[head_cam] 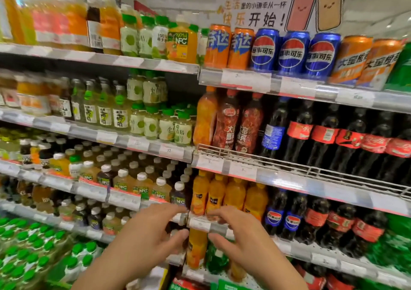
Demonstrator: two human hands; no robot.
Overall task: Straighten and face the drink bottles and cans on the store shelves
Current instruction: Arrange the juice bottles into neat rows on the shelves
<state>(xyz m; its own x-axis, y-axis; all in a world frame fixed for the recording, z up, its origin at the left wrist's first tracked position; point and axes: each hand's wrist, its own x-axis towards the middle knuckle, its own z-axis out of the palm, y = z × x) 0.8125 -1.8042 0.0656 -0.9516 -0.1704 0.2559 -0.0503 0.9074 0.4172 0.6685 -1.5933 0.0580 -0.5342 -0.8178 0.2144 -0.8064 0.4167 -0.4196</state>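
The risk here is crowding: the orange juice bottle point(196, 248) in the lower centre of the frame stands tight among its neighbours under the shelf edge point(201, 223), so a hurried twist could tip it or knock the green bottle point(216, 259) just beside it. The left hand point(153, 234) and right hand point(240, 234) close in from either side, fingers partly spread and lightly curled, fingertips at or just beside the bottle; whether they actually grip it I cannot tell.
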